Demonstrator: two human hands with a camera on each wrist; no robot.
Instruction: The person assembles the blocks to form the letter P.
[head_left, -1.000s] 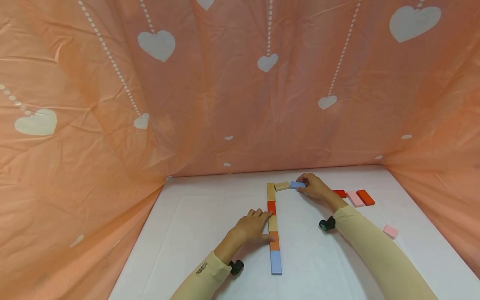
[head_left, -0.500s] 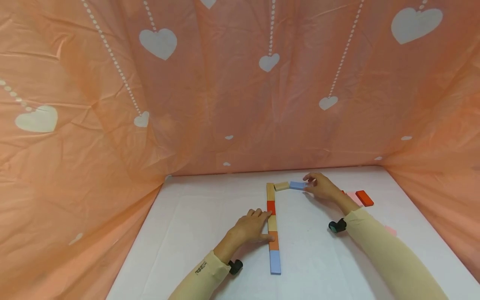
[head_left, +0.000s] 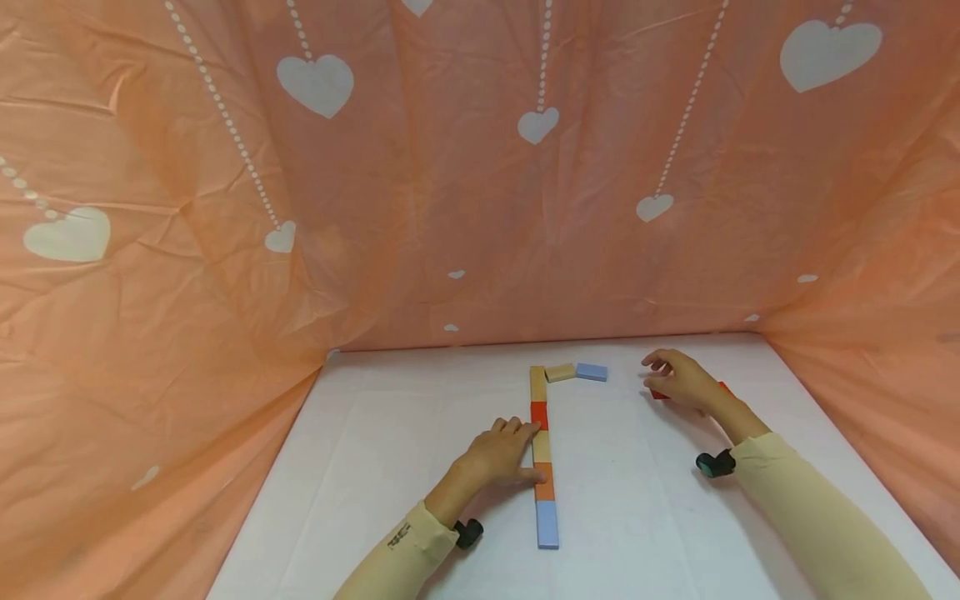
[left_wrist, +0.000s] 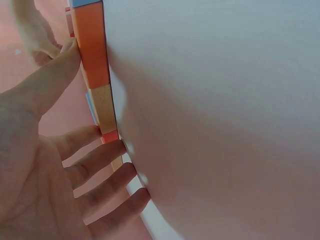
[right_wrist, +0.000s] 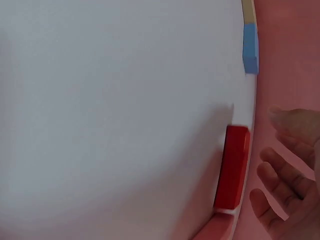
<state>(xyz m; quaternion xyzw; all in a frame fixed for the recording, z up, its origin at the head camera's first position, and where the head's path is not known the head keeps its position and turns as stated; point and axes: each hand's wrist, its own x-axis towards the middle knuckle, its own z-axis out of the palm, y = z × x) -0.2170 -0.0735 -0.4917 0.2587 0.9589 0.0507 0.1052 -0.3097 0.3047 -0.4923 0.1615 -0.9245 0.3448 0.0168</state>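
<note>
In the head view, I have a column of blocks (head_left: 542, 446) on the white surface (head_left: 420, 400), running from close to the far edge toward the near edge. From its far end a wooden block (head_left: 561, 372) and a blue block (head_left: 592, 372) lead toward the far right corner. The left hand (head_left: 498, 454) touches the column with thumb and index finger spread wide, gripping nothing. The right hand (head_left: 678, 379) hangs over a loose red block (head_left: 658, 394), well short of the right edge; its grip is moderately wide and holds nothing.

In the left wrist view, the thumb lies against the orange block (left_wrist: 92, 47), the other fingers splayed farther along. I can't tell how hard they press; I'd keep that touch light, since a push could skew the line.

In the right wrist view, the loose red block lies apart from the blue block, with a loose pink block (right_wrist: 217, 227) just beyond it. The thumb and fingers stand apart. I judge the step to be a reach for the red one: I'd pinch it by its long sides, clear of the pink.
</note>
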